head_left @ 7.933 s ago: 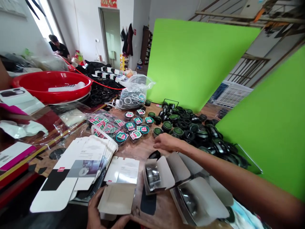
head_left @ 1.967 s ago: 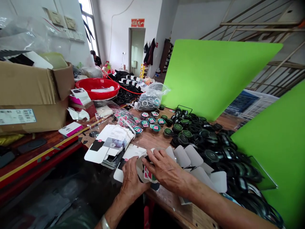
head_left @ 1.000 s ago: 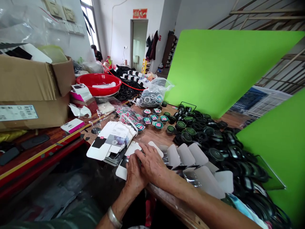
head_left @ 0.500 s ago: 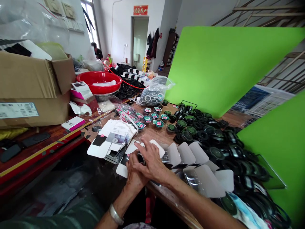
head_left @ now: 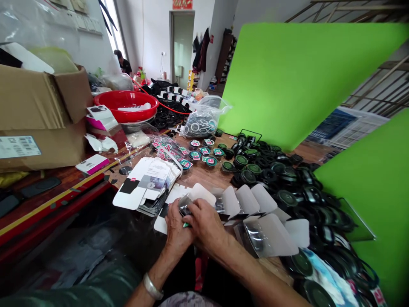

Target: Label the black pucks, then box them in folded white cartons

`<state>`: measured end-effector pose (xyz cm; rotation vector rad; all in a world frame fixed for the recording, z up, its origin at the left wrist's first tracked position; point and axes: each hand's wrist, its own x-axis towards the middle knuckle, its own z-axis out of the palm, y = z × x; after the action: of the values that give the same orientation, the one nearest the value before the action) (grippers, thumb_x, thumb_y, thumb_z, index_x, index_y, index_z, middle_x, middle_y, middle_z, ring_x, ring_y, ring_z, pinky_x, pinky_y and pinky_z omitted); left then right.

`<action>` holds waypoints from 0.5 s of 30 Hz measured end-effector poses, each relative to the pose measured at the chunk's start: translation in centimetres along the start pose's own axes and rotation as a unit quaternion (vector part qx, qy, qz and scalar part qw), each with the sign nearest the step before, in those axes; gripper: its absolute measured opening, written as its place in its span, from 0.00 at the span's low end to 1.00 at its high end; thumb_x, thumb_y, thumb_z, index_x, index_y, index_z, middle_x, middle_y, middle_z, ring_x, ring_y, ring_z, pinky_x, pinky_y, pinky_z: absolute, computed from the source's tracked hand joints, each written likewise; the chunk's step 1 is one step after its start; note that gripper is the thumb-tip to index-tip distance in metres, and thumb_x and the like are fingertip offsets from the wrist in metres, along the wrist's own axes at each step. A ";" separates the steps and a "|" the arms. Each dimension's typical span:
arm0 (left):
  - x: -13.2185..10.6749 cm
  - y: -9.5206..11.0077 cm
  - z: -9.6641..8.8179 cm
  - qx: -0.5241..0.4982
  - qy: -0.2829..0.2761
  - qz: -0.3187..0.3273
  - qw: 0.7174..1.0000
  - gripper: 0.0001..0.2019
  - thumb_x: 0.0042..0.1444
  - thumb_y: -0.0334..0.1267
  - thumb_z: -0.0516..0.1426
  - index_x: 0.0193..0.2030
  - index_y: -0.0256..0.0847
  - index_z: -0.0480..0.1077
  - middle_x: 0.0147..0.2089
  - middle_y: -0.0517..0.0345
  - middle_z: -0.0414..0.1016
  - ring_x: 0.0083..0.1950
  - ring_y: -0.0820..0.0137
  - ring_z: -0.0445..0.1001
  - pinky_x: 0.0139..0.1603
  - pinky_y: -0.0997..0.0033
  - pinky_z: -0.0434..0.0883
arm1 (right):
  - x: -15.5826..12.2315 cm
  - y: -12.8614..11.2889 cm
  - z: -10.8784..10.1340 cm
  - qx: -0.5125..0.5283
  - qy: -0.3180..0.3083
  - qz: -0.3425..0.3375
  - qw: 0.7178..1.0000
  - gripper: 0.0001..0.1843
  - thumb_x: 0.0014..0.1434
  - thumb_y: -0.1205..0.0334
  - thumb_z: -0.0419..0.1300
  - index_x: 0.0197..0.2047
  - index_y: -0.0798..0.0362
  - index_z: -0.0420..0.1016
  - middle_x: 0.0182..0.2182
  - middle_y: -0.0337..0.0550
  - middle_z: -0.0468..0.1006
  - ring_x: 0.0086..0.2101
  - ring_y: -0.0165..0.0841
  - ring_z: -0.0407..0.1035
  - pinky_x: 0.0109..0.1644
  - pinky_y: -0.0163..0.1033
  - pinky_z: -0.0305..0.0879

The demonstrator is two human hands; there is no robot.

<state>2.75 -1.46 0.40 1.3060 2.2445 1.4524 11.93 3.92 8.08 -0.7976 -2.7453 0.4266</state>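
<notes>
Both hands work at the near edge of the wooden tabletop (head_left: 209, 179). Left hand (head_left: 177, 228): fingers curled round the left side of a glossy dark piece (head_left: 184, 207), silver bracelet (head_left: 151, 288) on that wrist. Right hand (head_left: 204, 221): fingers bent over the same piece from the right; exact thumb grip hidden. Piece sits between the hands and looks wrapped in clear plastic. A bit of green (head_left: 185, 224) shows under the right fingers, can't tell what.

White flap (head_left: 204, 194) stands just beyond the right fingers; can't tell which box it belongs to. A row of small open boxes (head_left: 230, 202) runs right from there, flaps up, clear plastic inside the nearest. Larger open box (head_left: 266, 238) in front of the row, near the tabletop's near edge, also with clear plastic in it.

Stack of printed flat cartons (head_left: 150, 183) fanned at the tabletop's left edge, just beside the left hand. Beyond it: stickers in clear film (head_left: 168, 147), then round parts with stickers (head_left: 204, 152) mid-tabletop. Clear bag of rings (head_left: 200, 123) toward the far edge. Big heap of black round parts (head_left: 284, 175) covers the right side, down to the near right corner.
</notes>
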 end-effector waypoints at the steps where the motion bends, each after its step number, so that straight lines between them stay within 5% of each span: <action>1: -0.1 -0.1 -0.2 -0.007 -0.006 0.002 1.000 0.34 0.43 0.41 0.57 0.58 0.36 0.52 0.51 0.40 0.64 0.54 0.49 0.67 0.50 0.43 0.66 | 0.3 -0.1 -0.1 0.004 -0.024 0.012 1.000 0.08 0.60 0.64 0.56 0.34 0.56 0.75 0.32 0.44 0.71 0.34 0.32 0.65 0.38 0.36 0.62; 6: -0.5 -0.5 -0.7 -0.019 -0.011 -0.007 1.000 0.40 0.38 0.43 0.61 0.58 0.34 0.51 0.52 0.38 0.65 0.55 0.47 0.66 0.50 0.43 0.67 | 0.2 0.0 -1.6 0.012 -0.063 -0.003 0.998 0.06 0.57 0.71 0.56 0.34 0.57 0.74 0.34 0.45 0.72 0.36 0.33 0.66 0.38 0.35 0.62; 11: -0.6 -0.8 -0.6 -0.028 -0.008 0.000 1.000 0.42 0.35 0.44 0.62 0.58 0.37 0.51 0.51 0.41 0.66 0.53 0.49 0.68 0.49 0.46 0.69 | -0.7 0.7 -2.9 0.120 -0.121 -0.116 0.978 0.10 0.60 0.70 0.53 0.43 0.53 0.73 0.39 0.43 0.73 0.41 0.31 0.66 0.45 0.34 0.62; 15: -0.8 -0.4 -0.3 -0.026 0.017 0.001 1.000 0.39 0.38 0.44 0.61 0.58 0.36 0.52 0.52 0.39 0.65 0.55 0.48 0.67 0.51 0.43 0.67 | -0.6 0.6 -1.8 -0.007 -0.066 -0.006 0.998 0.07 0.59 0.68 0.54 0.33 0.56 0.72 0.33 0.44 0.72 0.35 0.33 0.65 0.38 0.36 0.60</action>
<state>2.83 -2.35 0.02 1.2777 2.2110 1.5347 13.24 4.44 9.44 -0.7818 -2.8758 0.4755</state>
